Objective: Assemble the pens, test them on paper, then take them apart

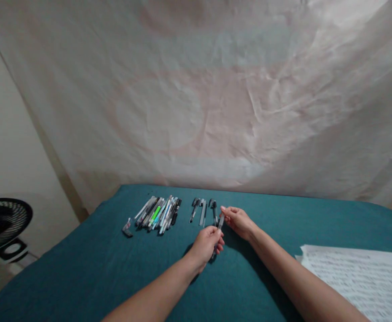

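A clear-and-dark pen (221, 221) is held at a slant between my two hands. My left hand (207, 243) wraps round its lower part. At the pen's upper end, the fingertips of my right hand (236, 219) are pinched together. Just beyond my hands lie a few pens in a loose row: a dark capped pen (193, 210), a grey translucent pen (203, 213) and another black-capped pen (214, 211). To their left, a pile of pens and markers (155, 214) is spread side by side, with a bright green one among them.
A small grey-black object (127, 228) sits left of the pile. Sheets of handwritten paper (357, 277) lie at the right on the green cloth-covered table (108, 277). A black fan (4, 226) stands off the left edge, and a pale sheet (189, 112) hangs behind.
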Motion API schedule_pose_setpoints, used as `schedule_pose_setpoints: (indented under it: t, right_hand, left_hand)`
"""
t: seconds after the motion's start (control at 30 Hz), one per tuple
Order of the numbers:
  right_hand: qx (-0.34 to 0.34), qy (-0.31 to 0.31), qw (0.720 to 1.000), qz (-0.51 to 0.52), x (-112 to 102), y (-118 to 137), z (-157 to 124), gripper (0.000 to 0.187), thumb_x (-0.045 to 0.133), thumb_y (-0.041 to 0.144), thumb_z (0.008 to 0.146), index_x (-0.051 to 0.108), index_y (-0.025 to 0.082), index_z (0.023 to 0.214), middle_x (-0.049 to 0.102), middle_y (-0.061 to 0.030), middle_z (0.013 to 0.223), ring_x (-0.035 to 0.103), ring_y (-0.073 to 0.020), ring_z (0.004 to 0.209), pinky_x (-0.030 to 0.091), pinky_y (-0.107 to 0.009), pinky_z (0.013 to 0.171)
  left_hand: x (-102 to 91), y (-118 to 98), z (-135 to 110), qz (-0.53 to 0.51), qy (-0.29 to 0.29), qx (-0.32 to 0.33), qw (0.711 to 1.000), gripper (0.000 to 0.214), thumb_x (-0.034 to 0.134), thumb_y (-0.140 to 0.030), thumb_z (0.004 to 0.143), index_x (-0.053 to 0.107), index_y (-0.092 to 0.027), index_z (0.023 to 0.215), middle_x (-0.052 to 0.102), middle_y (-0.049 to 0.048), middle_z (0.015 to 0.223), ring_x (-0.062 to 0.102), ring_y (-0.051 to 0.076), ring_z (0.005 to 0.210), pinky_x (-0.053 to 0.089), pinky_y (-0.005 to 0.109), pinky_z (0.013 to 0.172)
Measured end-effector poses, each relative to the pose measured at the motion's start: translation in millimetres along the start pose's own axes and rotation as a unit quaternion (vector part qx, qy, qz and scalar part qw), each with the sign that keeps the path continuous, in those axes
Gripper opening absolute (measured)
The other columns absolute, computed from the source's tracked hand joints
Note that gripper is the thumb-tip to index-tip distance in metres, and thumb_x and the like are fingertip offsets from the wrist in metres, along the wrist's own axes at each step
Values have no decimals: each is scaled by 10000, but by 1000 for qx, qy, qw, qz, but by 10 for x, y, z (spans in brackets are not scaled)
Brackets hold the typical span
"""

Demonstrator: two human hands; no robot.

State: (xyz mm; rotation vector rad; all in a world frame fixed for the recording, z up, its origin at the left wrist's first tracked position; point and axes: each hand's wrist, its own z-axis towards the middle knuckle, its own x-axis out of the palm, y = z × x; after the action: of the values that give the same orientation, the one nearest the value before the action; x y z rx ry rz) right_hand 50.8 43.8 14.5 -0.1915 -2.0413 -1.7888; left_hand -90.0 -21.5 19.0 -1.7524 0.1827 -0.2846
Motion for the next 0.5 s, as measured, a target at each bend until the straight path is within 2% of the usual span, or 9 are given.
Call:
schedule_pose_setpoints:
  t: [0.17,0.27,0.5]
  right_hand:
    - [-14,5,1000,22,-10,-13,-13,285,691,357,589,519,135,535,520,39,495,410,-26,427,312,-156,432]
    - [-18,16,999,38,-6,-7,-26,260,684,335,609,541,125,556,573,13,574,425,-19,447,332,-139,439]
    - [9,55,997,57,16,47,-83,232,656,336,652,628,114,716,597,-9,643,453,-18,467,399,-132,485]
  left_hand:
    - [-15,29,8,-6,6,2,1000,221,459,-362,741,468,-142,770,463,-27,588,405,45,455,262,177,441]
    - [-24,33,9,-23,13,3,1000,236,466,-373,735,471,-139,768,439,-35,581,364,35,442,219,174,424]
    - [-22,-1,-28,-68,25,8,997,263,490,-395,719,473,-138,775,414,-42,583,322,26,429,174,181,420]
